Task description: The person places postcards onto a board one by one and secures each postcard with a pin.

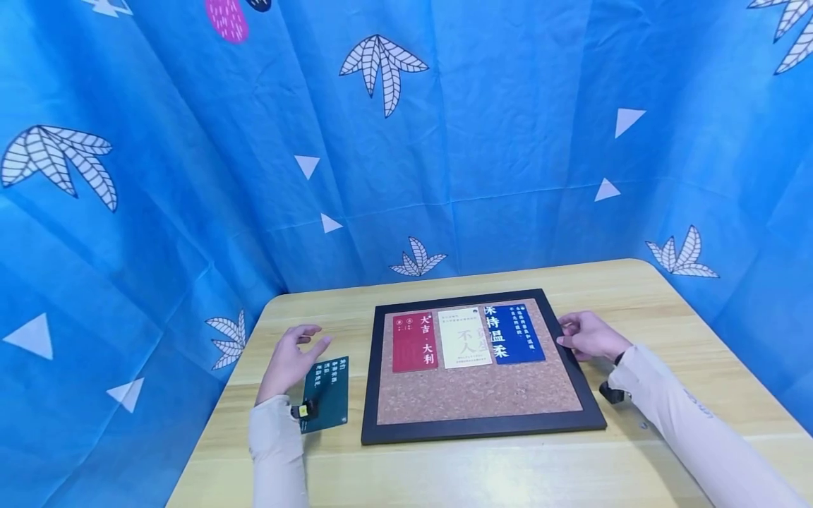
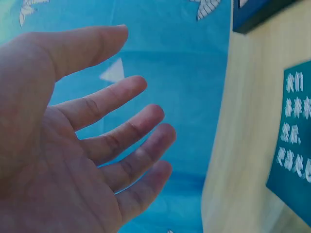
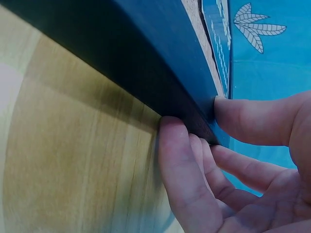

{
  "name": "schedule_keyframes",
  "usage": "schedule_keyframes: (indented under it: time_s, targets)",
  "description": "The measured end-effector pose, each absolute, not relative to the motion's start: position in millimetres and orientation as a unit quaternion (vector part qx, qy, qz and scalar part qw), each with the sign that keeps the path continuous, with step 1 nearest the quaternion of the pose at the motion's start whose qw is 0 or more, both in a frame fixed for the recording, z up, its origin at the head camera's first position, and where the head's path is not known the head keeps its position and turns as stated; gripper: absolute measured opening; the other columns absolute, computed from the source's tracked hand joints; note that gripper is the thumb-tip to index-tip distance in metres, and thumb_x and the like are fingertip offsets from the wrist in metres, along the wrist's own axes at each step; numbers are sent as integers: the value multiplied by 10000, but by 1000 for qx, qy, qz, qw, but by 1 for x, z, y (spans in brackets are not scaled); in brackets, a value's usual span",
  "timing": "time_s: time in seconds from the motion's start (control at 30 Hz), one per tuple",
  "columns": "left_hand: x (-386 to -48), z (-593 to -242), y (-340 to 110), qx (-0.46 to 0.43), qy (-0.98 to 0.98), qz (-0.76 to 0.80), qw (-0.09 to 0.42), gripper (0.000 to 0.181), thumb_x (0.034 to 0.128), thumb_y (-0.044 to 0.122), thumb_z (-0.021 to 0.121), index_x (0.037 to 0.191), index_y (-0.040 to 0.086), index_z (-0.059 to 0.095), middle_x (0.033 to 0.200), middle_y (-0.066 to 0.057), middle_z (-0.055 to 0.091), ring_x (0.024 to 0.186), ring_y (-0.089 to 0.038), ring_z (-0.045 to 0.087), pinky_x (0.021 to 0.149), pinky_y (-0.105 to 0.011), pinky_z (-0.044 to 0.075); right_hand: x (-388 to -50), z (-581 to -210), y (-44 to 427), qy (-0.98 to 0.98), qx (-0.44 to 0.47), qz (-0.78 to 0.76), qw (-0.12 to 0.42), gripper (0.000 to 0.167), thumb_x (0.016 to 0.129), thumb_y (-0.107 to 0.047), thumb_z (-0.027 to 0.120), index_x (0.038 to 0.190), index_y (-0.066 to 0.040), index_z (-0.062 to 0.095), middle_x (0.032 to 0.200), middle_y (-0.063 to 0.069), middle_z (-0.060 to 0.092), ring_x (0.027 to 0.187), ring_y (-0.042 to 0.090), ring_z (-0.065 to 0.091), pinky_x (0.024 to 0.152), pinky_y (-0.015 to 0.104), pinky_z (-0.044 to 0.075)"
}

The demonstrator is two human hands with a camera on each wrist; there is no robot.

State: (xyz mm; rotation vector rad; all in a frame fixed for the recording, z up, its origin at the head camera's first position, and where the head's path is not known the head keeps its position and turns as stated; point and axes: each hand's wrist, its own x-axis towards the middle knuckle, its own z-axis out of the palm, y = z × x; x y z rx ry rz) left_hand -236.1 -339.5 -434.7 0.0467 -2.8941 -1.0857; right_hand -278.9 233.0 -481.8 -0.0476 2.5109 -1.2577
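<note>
My left hand (image 1: 286, 363) hovers above and beside a green card (image 1: 335, 398) with white writing, its fingers spread and loosely bent, holding nothing. In the left wrist view, the palm and all the fingers are bare, and the card lies apart at the right. A black-framed cork board (image 1: 479, 398) lies at the middle of the table, bearing a red card (image 1: 409, 349), a cream card (image 1: 452, 339) and a blue card (image 1: 522, 342) in a row. My right hand (image 1: 591, 335) grips the board's right edge, thumb on the frame's face and fingers against its outer side (image 3: 146, 82).
The pale wooden table (image 1: 444, 480) has rounded back corners. A blue curtain (image 1: 495, 155) with leaf and triangle prints hangs behind it and at both sides. Small black devices sit at both wrists, the right one (image 1: 611, 392) near the frame's side.
</note>
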Motion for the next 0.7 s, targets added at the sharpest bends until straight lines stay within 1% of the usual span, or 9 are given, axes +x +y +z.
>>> schedule_keyframes:
  time_s: [0.1,0.27,0.43,0.6,0.7]
  targets:
    - [-237,-441,-348,28,-933,-358,12,628,1030,468,600,1486,48,500,1539,-229,474,1380,-426,460,1128,-609,436,-279,-483,232,883,-15,-438,165,551,992,-37,613,1454,173,398,1057,174,560,750,177,575,626,325,587]
    - [-238,-449,-359,55,-932,-359,-18,664,1034,430,606,1527,20,435,1581,-261,397,1420,-469,394,1140,-635,416,-280,-485,233,884,-16,-439,163,555,992,-36,610,1456,177,391,1056,173,556,751,179,577,635,333,592]
    - [-239,-458,-366,74,-928,-364,-46,667,1028,392,626,1526,-2,422,1589,-292,341,1435,-501,353,1139,-663,399,-281,-484,235,883,-18,-439,163,556,998,-43,605,1457,181,385,1072,190,553,760,183,584,647,338,598]
    - [-238,-466,-368,71,-929,-355,-78,653,1023,309,639,1534,-18,398,1584,-321,289,1434,-536,346,1157,-689,359,-282,-485,235,879,-14,-448,164,542,997,-35,606,1452,173,398,1061,178,556,717,166,576,611,322,586]
    - [-238,-470,-366,69,-933,-341,-98,681,1007,284,655,1539,-34,373,1577,-341,272,1439,-557,343,1163,-705,340,-282,-485,235,879,-16,-447,163,540,999,-34,601,1450,178,393,1064,181,551,709,159,575,611,315,585]
